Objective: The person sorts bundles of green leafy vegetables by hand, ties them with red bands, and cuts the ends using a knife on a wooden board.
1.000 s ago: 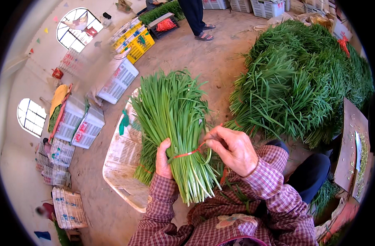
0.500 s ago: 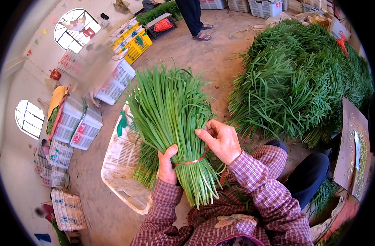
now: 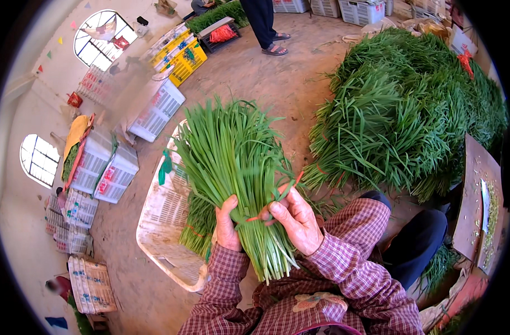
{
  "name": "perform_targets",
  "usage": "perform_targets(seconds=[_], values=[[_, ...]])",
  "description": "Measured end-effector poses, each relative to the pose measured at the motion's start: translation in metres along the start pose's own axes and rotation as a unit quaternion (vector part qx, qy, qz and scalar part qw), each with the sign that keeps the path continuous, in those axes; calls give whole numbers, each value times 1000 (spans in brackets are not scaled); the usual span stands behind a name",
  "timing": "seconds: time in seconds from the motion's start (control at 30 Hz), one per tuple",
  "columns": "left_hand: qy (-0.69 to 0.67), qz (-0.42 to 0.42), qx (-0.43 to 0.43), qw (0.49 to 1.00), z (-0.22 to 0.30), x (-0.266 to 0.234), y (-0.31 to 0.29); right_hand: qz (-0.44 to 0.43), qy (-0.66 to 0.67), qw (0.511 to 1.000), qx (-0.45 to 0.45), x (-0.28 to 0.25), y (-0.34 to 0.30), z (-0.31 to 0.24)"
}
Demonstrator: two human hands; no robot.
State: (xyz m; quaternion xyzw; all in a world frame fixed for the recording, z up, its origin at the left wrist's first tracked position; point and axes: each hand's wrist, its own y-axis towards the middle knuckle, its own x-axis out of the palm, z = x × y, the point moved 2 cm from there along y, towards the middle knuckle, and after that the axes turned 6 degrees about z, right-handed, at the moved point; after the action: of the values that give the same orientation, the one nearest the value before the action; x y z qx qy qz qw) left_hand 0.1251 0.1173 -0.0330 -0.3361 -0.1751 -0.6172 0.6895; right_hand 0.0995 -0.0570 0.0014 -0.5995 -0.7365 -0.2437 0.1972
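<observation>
A thick bunch of Chinese chives (image 3: 227, 151) stands in front of me, leaves up and pale stems down. My left hand (image 3: 228, 226) is closed round its left side, thumb in front. A red tie (image 3: 298, 178) runs round the lower stems. At the bunch's right side, my right hand (image 3: 299, 220) pinches the tie, and one end sticks up above the fingers. A few green leaves lie across the tie at the front. Left of the bunch, a white plastic basket (image 3: 152, 243) holds more tied chives (image 3: 196, 234).
A large heap of chives (image 3: 405, 111) lies on the right. Beside it, a brown board (image 3: 472, 195) carries a long blade (image 3: 485, 206) and trimmings. White crates (image 3: 118, 176) and a yellow crate (image 3: 188, 64) line the left wall. Another person's legs (image 3: 259, 28) stand at the back.
My right hand has moved down and left to the tie and now pinches it. A red end shows above its fingers. The bunch's leafy top sits slightly lower.
</observation>
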Motion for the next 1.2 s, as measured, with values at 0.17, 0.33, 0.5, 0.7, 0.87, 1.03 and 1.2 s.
perform_targets(seconds=[0.17,0.33,0.5,0.7,0.87,1.03,1.2], values=[[30,3,-71,997,-5,8,-7,-40,183,973,137,-7,8,2],[18,-13,-96,995,-11,-18,-2,-67,290,923,244,-13,12,6],[12,-36,-83,996,-6,-1,-7,-163,450,820,313,-11,4,6],[30,-35,-59,997,5,-4,-3,-187,289,903,258,-36,-18,-25],[-29,-6,-17,999,27,-21,10,-85,-371,923,60,-118,-20,-60],[8,38,55,998,27,-22,10,38,-716,675,-174,-97,2,-60],[37,35,58,997,20,-15,11,-3,-415,900,-132,-34,11,-51]])
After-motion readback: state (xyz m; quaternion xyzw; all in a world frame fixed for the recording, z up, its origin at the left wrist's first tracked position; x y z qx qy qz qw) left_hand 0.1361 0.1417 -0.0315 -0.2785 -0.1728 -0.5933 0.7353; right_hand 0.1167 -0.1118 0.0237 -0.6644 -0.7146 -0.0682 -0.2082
